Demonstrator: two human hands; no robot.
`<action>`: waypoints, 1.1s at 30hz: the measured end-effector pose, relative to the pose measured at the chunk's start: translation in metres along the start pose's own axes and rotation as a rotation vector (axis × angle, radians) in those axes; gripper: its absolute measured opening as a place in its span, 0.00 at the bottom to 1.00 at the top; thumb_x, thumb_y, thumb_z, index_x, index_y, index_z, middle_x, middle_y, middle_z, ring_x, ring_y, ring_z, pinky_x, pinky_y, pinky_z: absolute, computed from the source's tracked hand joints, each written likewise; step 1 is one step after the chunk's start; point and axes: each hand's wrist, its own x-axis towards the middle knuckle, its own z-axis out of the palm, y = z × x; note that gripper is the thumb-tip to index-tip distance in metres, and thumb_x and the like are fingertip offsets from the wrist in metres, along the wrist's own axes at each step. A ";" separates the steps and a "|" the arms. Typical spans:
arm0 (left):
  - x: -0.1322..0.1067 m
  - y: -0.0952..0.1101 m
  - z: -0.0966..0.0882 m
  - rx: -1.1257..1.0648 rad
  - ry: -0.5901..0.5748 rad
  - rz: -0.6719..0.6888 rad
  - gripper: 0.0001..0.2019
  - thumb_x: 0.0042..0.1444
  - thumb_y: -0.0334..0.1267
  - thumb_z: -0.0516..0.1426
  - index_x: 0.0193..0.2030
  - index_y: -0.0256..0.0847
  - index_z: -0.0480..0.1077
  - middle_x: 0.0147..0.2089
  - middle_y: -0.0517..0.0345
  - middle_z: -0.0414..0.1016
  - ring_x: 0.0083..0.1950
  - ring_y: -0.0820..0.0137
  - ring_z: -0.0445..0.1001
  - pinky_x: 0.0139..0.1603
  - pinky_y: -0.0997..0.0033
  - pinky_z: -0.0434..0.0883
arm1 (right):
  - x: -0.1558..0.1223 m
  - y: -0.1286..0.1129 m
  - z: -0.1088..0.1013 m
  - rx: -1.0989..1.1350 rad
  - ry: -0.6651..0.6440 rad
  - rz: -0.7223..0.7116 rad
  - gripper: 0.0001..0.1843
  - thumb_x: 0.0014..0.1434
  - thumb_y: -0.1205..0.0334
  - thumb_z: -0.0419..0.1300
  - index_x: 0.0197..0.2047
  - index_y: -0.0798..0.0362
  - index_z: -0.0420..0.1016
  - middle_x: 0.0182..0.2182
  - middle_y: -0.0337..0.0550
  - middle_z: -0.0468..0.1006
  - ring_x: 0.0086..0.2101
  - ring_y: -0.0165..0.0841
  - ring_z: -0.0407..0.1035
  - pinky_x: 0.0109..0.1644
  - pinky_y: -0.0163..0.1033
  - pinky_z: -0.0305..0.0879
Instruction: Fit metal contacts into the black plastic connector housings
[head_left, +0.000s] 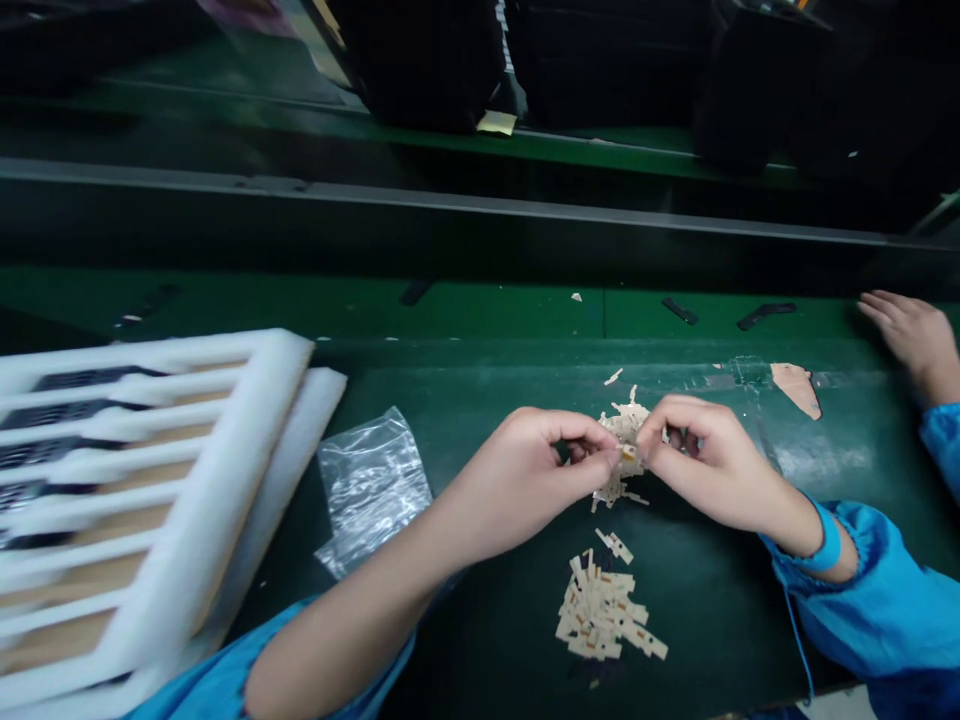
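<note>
My left hand (536, 475) and my right hand (705, 460) meet over the far pile of small cream flat pieces (619, 490). Between their pinched fingertips is one small cream piece with an amber patch (628, 453); the fingers cover most of it. Thumb and forefinger are pressed together on each hand. Nearer to me lies a second pile of cream pieces (600, 610), some with amber or brown patches and dark holes. One or two loose pieces (615, 545) lie between the piles.
White foam trays (285, 370), stacked, hold dark parts at left. Beside them lies a clear plastic bag (375, 485). Black strips (765, 316) and a torn tan scrap (796, 390) are on the green bench. Another person's hand (919, 340) is at far right. A dark rail (480, 215) crosses behind.
</note>
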 end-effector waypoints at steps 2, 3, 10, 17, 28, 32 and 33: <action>-0.002 0.001 0.002 0.102 0.086 0.030 0.09 0.58 0.34 0.59 0.31 0.41 0.81 0.27 0.60 0.80 0.27 0.72 0.73 0.26 0.76 0.68 | -0.003 -0.001 0.003 -0.219 0.149 -0.098 0.05 0.62 0.65 0.62 0.35 0.50 0.79 0.31 0.42 0.79 0.32 0.35 0.70 0.36 0.40 0.64; -0.003 0.001 0.003 0.146 0.121 0.044 0.09 0.58 0.33 0.59 0.31 0.41 0.81 0.27 0.60 0.80 0.27 0.72 0.73 0.25 0.75 0.68 | -0.004 -0.002 0.006 -0.322 0.193 -0.149 0.06 0.63 0.63 0.63 0.35 0.50 0.81 0.30 0.43 0.79 0.32 0.35 0.69 0.36 0.41 0.64; -0.012 0.007 0.010 0.230 0.033 0.082 0.10 0.60 0.32 0.57 0.33 0.43 0.81 0.30 0.62 0.82 0.29 0.70 0.77 0.29 0.73 0.69 | -0.010 -0.006 0.015 -0.430 0.044 -0.162 0.12 0.65 0.62 0.61 0.31 0.50 0.84 0.28 0.43 0.82 0.30 0.36 0.70 0.34 0.41 0.64; -0.022 -0.001 0.014 0.431 0.001 0.241 0.11 0.62 0.31 0.57 0.38 0.43 0.82 0.35 0.58 0.84 0.34 0.67 0.79 0.33 0.69 0.70 | -0.006 -0.002 0.017 -0.054 -0.134 0.062 0.10 0.53 0.70 0.61 0.25 0.50 0.81 0.25 0.37 0.79 0.28 0.33 0.72 0.35 0.39 0.64; -0.048 -0.018 -0.003 0.240 0.065 0.278 0.07 0.65 0.29 0.59 0.41 0.41 0.80 0.38 0.56 0.83 0.37 0.69 0.79 0.37 0.70 0.74 | 0.001 0.033 0.026 -0.225 -0.119 0.144 0.18 0.57 0.68 0.62 0.17 0.52 0.68 0.21 0.38 0.71 0.24 0.29 0.61 0.29 0.38 0.51; -0.048 -0.024 -0.006 0.551 0.118 0.580 0.06 0.66 0.28 0.60 0.43 0.41 0.80 0.39 0.53 0.82 0.39 0.64 0.80 0.39 0.64 0.73 | 0.005 0.025 0.029 0.358 -0.348 0.360 0.20 0.65 0.54 0.60 0.24 0.52 0.76 0.21 0.37 0.72 0.22 0.28 0.61 0.25 0.35 0.54; -0.048 -0.026 -0.007 0.638 0.133 0.647 0.06 0.66 0.28 0.61 0.43 0.40 0.80 0.40 0.51 0.82 0.40 0.62 0.80 0.39 0.62 0.73 | 0.006 0.023 0.030 0.516 -0.450 0.466 0.20 0.65 0.50 0.60 0.26 0.53 0.80 0.22 0.38 0.74 0.22 0.28 0.62 0.22 0.34 0.55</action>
